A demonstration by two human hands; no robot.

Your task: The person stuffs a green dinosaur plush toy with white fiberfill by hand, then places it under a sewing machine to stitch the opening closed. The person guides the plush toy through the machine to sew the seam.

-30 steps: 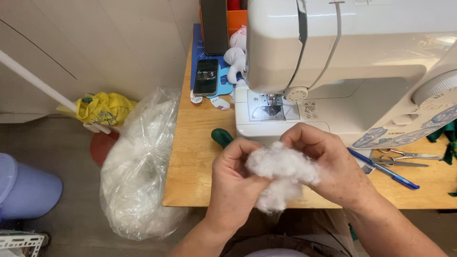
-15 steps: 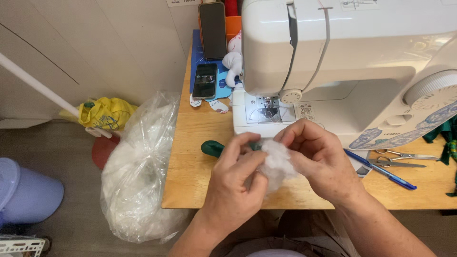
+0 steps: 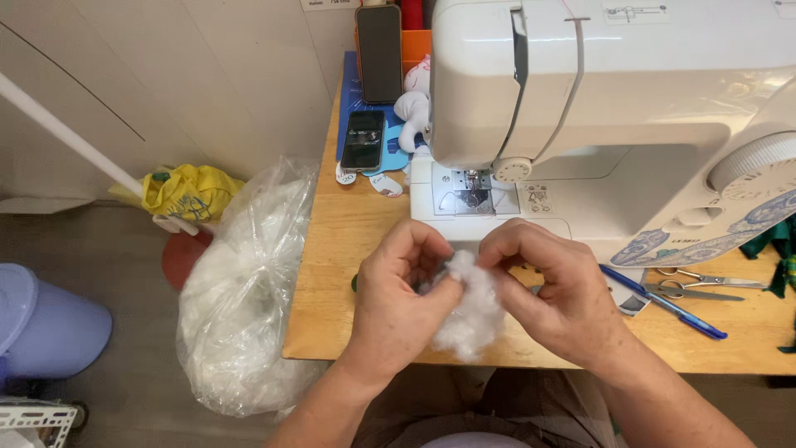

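Two hands pinch one white fluff ball point(image 3: 466, 311) between them. Left hand point(image 3: 404, 290) fingers and right hand point(image 3: 554, 286) fingers are closed on it, just above the worktop point(image 3: 348, 249) edge. Behind the fingers stands a white sewing machine point(image 3: 613, 108). Right of them lie a blue pen point(image 3: 663, 301) and scissors point(image 3: 701, 284). Left hangs a clear bag point(image 3: 245, 290).

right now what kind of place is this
Probably a home sewing corner: a white sewing machine on a wooden table, scissors nearby, and both hands working white stuffing.
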